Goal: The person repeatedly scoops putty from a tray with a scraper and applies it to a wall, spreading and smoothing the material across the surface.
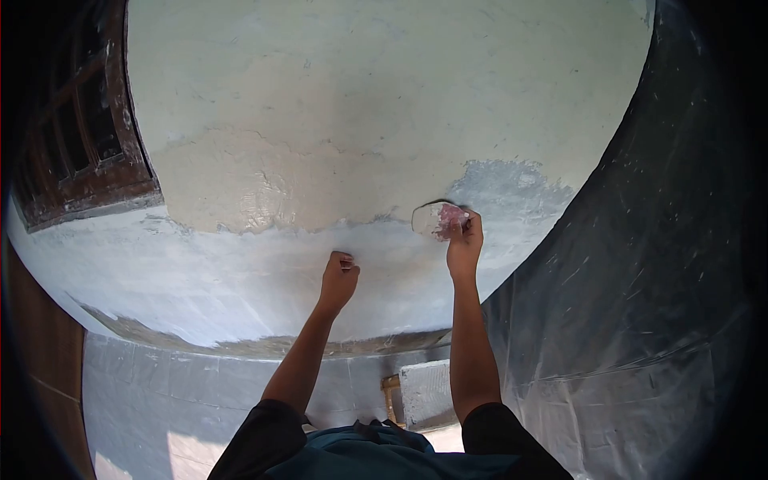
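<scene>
A pale wall (320, 104) fills the view, greenish and beige above, whitish along its lower part. My right hand (466, 242) grips a flat, rounded pad (436, 220), whitish with a reddish patch, against the wall by the border of the white area. Just above and right of it lies a grey, rough patch (512, 180). My left hand (341, 276) is closed in front of the white part, lower and to the left; what its fingers hold, if anything, is too small to make out.
A brown wooden window frame (120, 96) stands at the upper left. Dark plastic sheeting (624, 304) hangs at the right. Below are grey floor covering (208, 384), a white textured block (428, 388) and a small wooden piece (390, 392).
</scene>
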Available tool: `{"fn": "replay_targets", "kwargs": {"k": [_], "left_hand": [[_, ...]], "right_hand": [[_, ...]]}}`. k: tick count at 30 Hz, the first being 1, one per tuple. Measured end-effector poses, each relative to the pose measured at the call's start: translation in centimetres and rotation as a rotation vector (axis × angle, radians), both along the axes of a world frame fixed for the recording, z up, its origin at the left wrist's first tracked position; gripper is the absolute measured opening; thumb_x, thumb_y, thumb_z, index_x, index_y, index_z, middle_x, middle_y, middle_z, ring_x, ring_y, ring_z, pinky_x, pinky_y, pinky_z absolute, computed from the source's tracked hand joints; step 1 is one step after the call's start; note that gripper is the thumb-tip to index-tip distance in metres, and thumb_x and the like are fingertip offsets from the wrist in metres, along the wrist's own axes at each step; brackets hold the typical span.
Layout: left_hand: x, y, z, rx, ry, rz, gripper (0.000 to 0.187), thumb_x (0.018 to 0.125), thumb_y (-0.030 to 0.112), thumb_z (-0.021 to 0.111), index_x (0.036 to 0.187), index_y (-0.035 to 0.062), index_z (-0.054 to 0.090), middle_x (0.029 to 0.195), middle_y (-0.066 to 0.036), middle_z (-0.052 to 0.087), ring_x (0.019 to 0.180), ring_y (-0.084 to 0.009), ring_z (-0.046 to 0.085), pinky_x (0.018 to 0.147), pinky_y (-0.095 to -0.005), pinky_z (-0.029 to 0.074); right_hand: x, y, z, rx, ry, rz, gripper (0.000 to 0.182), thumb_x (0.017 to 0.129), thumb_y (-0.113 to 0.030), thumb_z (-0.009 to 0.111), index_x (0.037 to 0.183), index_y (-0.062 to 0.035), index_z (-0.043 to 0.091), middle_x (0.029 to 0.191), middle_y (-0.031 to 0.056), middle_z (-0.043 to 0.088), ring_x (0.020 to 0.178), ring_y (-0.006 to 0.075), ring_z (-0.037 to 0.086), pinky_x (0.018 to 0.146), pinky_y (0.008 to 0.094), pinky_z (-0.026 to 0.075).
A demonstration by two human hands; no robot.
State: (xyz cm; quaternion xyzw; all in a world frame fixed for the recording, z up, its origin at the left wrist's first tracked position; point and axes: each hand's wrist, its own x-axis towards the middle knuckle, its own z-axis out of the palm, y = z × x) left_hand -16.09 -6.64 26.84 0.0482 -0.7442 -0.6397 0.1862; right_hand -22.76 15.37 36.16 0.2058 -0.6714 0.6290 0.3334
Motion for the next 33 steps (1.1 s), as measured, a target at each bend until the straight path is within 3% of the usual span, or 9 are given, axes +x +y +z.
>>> {"fn": "replay_targets", "kwargs": {"k": [3,7,8,14,18,22,27,33], "left_hand": [[0.2,-0.5,0.0,0.01,-0.018,-0.03,0.027,0.078,0.007,0.058,0.102,-0.0005,0.048,0.095,-0.011,0.056,0.088,-0.02,0.056,0.078,-0.0306,0.045],[0.5,-0.7,0.4,0.03,-0.039,-0.092,0.025,0.081,0.01,0.057,0.103,0.0026,0.048,0.099,-0.008,0.054,0.095,-0.0177,0.052,0.083,-0.0305,0.042],[0.5,-0.6,0.3,0.024,-0.043,-0.1,0.025,0.081,0.01,0.057,0.103,0.0026,0.048,0.099,-0.008,0.054,0.095,-0.0177,0.052,0.083,-0.0305,0.042],[0.3,-1.4,0.5,0.019,-0.082,-0.15,0.026,0.081,0.011,0.057,0.104,0.0028,0.049,0.1,-0.008,0.054,0.096,-0.0183,0.052,0.083,-0.0309,0.042],[0.3,-1.2,-0.1,0.023,-0.087,-0.152,0.028,0.081,0.014,0.057,0.106,0.0039,0.049,0.102,-0.008,0.054,0.09,-0.016,0.052,0.075,-0.0301,0.043],[0.4,-1.8,-0.3,0.01,-0.131,-0.155,0.029,0.082,0.017,0.057,0.107,0.0053,0.05,0.102,-0.007,0.054,0.083,-0.0134,0.052,0.067,-0.0294,0.043],[1.1,-0.8,-0.9,0.019,-0.247,-0.251,0.029,0.083,0.018,0.054,0.11,0.0056,0.051,0.102,-0.006,0.055,0.088,-0.0144,0.054,0.072,-0.0308,0.044],[2.6,3.3,-3.5,-0.056,-0.398,-0.461,0.029,0.086,0.019,0.051,0.112,0.0055,0.052,0.106,-0.007,0.056,0.095,-0.0158,0.056,0.077,-0.0328,0.044]], "right_hand": [[-0.1,1.6,0.2,-0.35,-0.143,0.029,0.017,0.09,0.0,0.046,0.107,0.0013,0.049,0.094,0.0054,0.055,0.083,0.0116,0.053,0.079,0.0251,0.042],[0.8,-0.6,0.8,-0.185,-0.136,0.037,0.018,0.089,0.0,0.049,0.107,0.0004,0.049,0.091,0.0046,0.054,0.079,0.0094,0.05,0.075,0.0231,0.042],[1.1,-1.2,1.1,-0.133,-0.166,0.042,0.016,0.091,-0.002,0.048,0.107,-0.0015,0.05,0.095,0.0034,0.056,0.085,0.0085,0.051,0.076,0.0235,0.042],[0.6,1.4,1.0,-0.429,-0.211,0.029,0.014,0.09,-0.002,0.048,0.104,-0.0015,0.051,0.093,0.0028,0.056,0.085,0.008,0.051,0.076,0.0226,0.042],[0.6,-1.4,1.2,-0.168,-0.129,0.043,0.016,0.091,-0.003,0.048,0.107,-0.001,0.051,0.089,0.0015,0.054,0.078,0.0065,0.046,0.073,0.0214,0.039],[0.1,1.9,0.7,-0.53,-0.218,0.013,0.009,0.09,0.001,0.045,0.096,-0.0029,0.051,0.089,0.0044,0.058,0.079,0.0106,0.055,0.076,0.0276,0.045],[0.8,1.0,0.0,-0.443,-0.191,0.093,0.011,0.089,-0.002,0.05,0.1,-0.0023,0.053,0.085,0.0024,0.056,0.078,0.0092,0.053,0.077,0.0268,0.045],[3.2,3.8,-6.4,-0.567,-0.346,0.062,0.012,0.089,-0.004,0.051,0.101,-0.0018,0.053,0.091,0.005,0.06,0.08,0.0114,0.056,0.076,0.0287,0.047]]}}
